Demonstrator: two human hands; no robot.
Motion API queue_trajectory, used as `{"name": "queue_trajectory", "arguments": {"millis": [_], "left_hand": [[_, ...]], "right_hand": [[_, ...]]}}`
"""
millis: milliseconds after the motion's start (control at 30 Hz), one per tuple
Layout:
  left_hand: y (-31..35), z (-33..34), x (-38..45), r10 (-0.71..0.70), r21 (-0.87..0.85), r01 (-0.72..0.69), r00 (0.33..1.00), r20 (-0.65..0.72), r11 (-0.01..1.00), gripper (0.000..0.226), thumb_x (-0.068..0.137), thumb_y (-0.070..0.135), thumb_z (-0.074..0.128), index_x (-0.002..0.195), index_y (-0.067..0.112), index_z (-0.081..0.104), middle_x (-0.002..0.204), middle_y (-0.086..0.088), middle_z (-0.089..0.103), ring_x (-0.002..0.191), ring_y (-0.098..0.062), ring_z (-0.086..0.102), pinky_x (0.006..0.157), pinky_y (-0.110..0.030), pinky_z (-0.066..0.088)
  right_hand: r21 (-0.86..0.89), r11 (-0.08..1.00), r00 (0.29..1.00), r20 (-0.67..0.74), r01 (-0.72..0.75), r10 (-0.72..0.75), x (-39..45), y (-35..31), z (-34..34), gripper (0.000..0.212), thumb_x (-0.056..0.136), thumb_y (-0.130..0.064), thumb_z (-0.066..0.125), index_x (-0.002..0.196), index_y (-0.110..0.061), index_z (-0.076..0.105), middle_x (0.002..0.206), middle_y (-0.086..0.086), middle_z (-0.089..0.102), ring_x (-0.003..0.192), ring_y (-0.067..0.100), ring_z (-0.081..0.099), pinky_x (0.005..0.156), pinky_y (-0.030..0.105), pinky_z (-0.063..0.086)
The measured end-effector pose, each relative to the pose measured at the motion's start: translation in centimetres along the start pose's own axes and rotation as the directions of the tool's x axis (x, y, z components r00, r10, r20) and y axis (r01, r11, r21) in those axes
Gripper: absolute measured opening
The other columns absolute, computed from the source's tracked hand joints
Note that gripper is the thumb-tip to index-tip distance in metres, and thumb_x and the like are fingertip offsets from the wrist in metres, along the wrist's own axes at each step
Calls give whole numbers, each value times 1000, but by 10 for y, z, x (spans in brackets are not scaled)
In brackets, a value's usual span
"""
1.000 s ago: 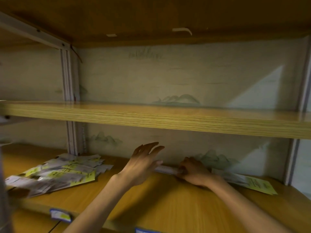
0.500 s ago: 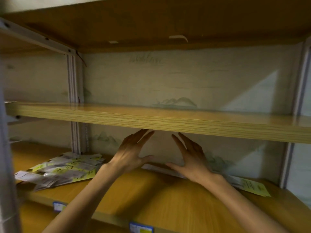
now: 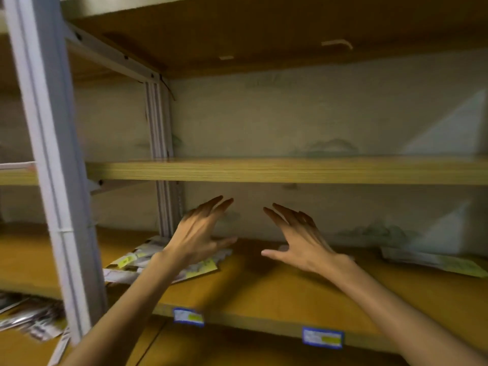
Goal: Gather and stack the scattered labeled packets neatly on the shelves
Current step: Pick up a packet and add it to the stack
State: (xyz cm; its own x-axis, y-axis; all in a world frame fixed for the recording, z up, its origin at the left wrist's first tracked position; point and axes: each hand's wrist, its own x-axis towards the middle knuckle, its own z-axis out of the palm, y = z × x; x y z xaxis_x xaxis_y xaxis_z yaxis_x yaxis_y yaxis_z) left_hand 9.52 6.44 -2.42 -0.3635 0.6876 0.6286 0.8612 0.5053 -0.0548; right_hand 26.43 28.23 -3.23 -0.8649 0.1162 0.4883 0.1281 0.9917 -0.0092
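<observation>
Both hands empty, raised over the lower shelf (image 3: 264,291) at frame centre. Left hand (image 3: 196,237) has fingers straight and spread, holding nothing; it hangs in front of the loose pile. Right hand (image 3: 298,240) likewise, fingers straight, thumb out, nothing gripped.

Progress, judged: early to mid.
- Loose pile (image 3: 137,262) at centre left of the frame is fanned out, corners askew, not squared.
- Flat packets (image 3: 433,262) at far right lie against the back wall, low and fairly tidy, blurred so count unclear.
- More packets (image 3: 29,315) in a heap at lower left, on a board in the next bay, untouched by the look of it.
- Middle shelf (image 3: 264,171) shows no packets from this angle.

Room and edges:
- Open board between the two hands and ahead of them; good place to build a stack.
- Middle shelf edge sits just above the fingertips, so little headroom for lifting.
- Front post (image 3: 52,180) at left blocks a straight sweep to the lower-left heap.
- Back post (image 3: 163,167) stands just behind the loose pile.
- Shelf front edge carries price tags (image 3: 322,338).
</observation>
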Motion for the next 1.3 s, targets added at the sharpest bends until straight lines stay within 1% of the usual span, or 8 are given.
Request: {"name": "queue_trajectory", "arguments": {"millis": [233, 367, 600, 733, 933, 1067, 1200, 1300], "left_hand": [[-84, -17, -9, -19, -101, 33, 991, 135, 994, 88, 79, 75, 58, 152, 46, 18, 160, 6, 28, 141, -22, 34, 115, -45, 32], [-96, -14, -5, -115, 183, 73, 966, 233, 980, 70, 80, 81, 44, 135, 37, 49, 131, 4, 58, 116, -21, 55, 100, -46, 40], [-113, -3, -17, -315, 309, 169, 795, 519, 936, 50, 87, 64, 47, 114, 24, 61, 109, 0, 63, 100, -20, 59, 81, -32, 46], [-121, 10, -19, -351, 292, 217, 743, 570, 932, 44, 91, 53, 52, 122, 23, 57, 118, -1, 61, 108, -22, 58, 78, -30, 44], [-126, 14, -15, -411, 250, 326, 714, 567, 912, 55, 91, 42, 61, 140, 23, 45, 140, -4, 52, 126, -25, 52, 98, -33, 46], [-131, 19, -10, -447, 182, 425, 685, 575, 887, 60, 86, 36, 67, 140, 20, 45, 137, -4, 53, 120, -25, 55, 88, -32, 51], [-133, 20, -8, -457, 47, 543, 654, 602, 838, 53, 77, 31, 75, 122, 10, 57, 111, -6, 62, 102, -25, 63, 62, -26, 45], [-134, 19, -7, -461, -47, 598, 664, 589, 800, 34, 63, 31, 80, 86, 14, 60, 81, -3, 59, 76, -22, 63, 51, -25, 41]], "right_hand": [[-52, 996, 996, 54, -72, 75, 30, -72, 13, 97, 84, -73, 53, 156, -40, -3, 166, -6, 1, 151, 21, 10, 121, 40, 6], [-66, 992, 991, 75, -107, 112, 33, -82, 16, 94, 86, -72, 52, 156, -40, -2, 165, -6, 4, 150, 21, 13, 121, 40, 9], [-76, 989, 986, 95, -131, 138, 32, -72, 23, 90, 88, -69, 50, 155, -42, -2, 165, -5, 7, 150, 21, 14, 121, 41, 2], [-67, 987, 982, 107, -147, 153, 29, -60, 26, 87, 90, -68, 49, 155, -41, 0, 164, -5, 8, 150, 21, 15, 121, 41, 4], [-44, 989, 983, 113, -139, 143, 25, -49, 33, 83, 91, -67, 48, 156, -41, 3, 164, -6, 11, 149, 19, 17, 121, 40, 4], [-40, 991, 984, 121, -129, 133, 23, -45, 36, 81, 92, -66, 47, 156, -40, 4, 164, -5, 12, 149, 19, 17, 122, 41, 5], [-44, 992, 985, 122, -120, 125, 20, -40, 38, 79, 92, -65, 46, 156, -40, 6, 163, -4, 14, 149, 19, 18, 122, 41, 5], [-43, 990, 983, 127, -131, 135, 18, -36, 40, 79, 92, -65, 47, 155, -40, 6, 163, -4, 14, 149, 19, 18, 122, 41, 6]]}}
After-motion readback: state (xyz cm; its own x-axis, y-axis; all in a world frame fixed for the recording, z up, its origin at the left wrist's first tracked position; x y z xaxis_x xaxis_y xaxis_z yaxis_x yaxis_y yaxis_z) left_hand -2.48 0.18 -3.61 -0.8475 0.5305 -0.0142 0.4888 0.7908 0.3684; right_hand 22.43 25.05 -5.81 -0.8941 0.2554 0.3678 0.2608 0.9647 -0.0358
